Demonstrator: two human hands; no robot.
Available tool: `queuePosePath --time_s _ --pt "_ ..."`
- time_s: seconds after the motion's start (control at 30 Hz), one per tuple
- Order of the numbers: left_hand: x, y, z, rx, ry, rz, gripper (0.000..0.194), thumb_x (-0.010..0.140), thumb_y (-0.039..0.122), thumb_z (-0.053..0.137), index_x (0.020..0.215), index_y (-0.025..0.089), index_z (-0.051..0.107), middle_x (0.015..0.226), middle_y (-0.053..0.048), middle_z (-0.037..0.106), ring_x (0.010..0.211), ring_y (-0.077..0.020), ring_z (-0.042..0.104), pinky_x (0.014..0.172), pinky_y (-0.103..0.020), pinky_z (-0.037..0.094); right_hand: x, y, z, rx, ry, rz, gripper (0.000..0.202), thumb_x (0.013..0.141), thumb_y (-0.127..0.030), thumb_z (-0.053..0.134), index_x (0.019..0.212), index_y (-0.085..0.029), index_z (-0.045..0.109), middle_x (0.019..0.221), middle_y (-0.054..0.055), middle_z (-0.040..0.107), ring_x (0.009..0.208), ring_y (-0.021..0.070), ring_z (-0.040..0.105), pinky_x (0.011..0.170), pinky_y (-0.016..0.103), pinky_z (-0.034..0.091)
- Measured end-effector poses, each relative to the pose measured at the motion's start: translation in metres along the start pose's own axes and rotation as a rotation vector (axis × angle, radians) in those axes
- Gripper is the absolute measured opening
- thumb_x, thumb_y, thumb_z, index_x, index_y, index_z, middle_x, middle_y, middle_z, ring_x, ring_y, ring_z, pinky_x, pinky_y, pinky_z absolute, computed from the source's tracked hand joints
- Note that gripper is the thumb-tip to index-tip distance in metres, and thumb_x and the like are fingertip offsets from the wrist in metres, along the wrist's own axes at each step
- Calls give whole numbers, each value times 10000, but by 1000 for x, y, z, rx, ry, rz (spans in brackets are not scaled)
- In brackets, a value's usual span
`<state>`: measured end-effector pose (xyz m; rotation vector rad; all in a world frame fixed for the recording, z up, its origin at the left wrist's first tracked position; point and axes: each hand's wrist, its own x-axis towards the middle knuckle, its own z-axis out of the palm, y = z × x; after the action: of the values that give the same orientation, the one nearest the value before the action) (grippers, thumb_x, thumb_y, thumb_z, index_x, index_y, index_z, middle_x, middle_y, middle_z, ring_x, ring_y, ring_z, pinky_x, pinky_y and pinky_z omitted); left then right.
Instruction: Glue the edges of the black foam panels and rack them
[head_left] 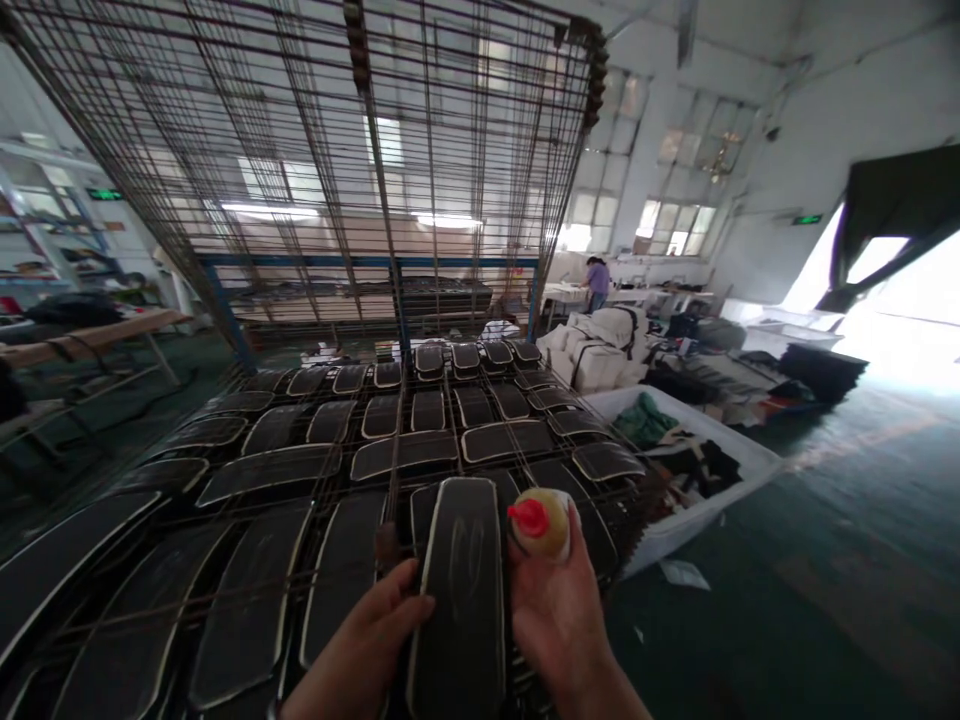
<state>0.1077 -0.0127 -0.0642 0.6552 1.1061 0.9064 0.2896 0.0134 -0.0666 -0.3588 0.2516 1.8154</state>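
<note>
My left hand (386, 625) pinches the left edge of a long black panel (459, 600) with rounded corners and a pale line around its rim. Faint glossy streaks show on the panel's face. To its right, my right hand (555, 610) is wrapped round a squeeze bottle (551, 525) with a red nozzle cap and yellowish contents. The bottle's nozzle points left and towards me, apart from the panel. Whether my right fingers also touch the panel's right edge I cannot tell. Similar black panels (251, 590) lie in rows on a wire rack around both hands.
A hinged wire grid (390, 150) stands tilted up behind the rows. On the right is a white bin (686, 540) holding cloth scraps, with white bundles (600, 350) beyond it. A person (597, 283) stands at a far table. Another table (97, 335) is at left.
</note>
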Motion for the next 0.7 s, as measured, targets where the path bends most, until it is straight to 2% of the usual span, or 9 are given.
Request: queuePosePath --time_s 0.13,0.27,0.37,0.47,0.53,0.6,0.7 --pt "-2 -13 9 -59 2 18 427 744 265 785 1160 225 700 1061 -87 810 1012 -292 737 915 -388 546 4 -15 -1 19 6 -95 507 1047 -598 492 1027 -152 734 960 141 720 854 303 692 791 451 594" --pt "6 -33 12 -54 -74 75 389 655 131 775 1032 210 720 992 -96 809 964 -314 740 821 -400 550 4 -25 -2 26 -22 -138 476 1027 -582 541 1039 -147 735 973 142 717 876 301 686 801 433 588" --pt "8 -35 16 -3 -93 147 375 637 96 746 995 206 730 974 -93 805 976 -318 731 848 -417 537 1 -37 -1 -14 -12 -143 459 1048 -571 542 1078 -146 713 1016 144 708 870 286 679 756 409 589" --pt "-3 -15 16 63 -129 165 394 686 120 719 1062 236 742 1062 -77 792 1063 -318 701 895 -424 519 -1 -63 4 -117 67 -299 353 1080 -519 529 1135 -212 695 1070 78 701 836 247 673 632 355 574" --pt "-15 7 10 134 -223 130 429 693 111 700 1092 261 751 1078 -65 790 1096 -320 688 918 -437 514 -2 -89 8 -179 117 -451 285 1088 -493 531 1145 -266 694 1092 19 695 809 212 669 564 314 554" --pt "-25 29 -4 202 -351 81 471 691 104 701 1126 277 752 1085 -54 791 1092 -315 693 954 -454 513 -4 -118 13 -217 148 -570 279 1082 -498 538 1145 -283 704 1119 -2 688 800 192 670 538 291 553" --pt "-32 59 -35 247 -471 72 468 702 139 750 1153 265 749 1102 -63 794 1034 -301 722 920 -423 556 -15 -161 18 -226 198 -658 375 1057 -544 532 1094 -231 734 1112 53 693 806 220 692 507 302 575"
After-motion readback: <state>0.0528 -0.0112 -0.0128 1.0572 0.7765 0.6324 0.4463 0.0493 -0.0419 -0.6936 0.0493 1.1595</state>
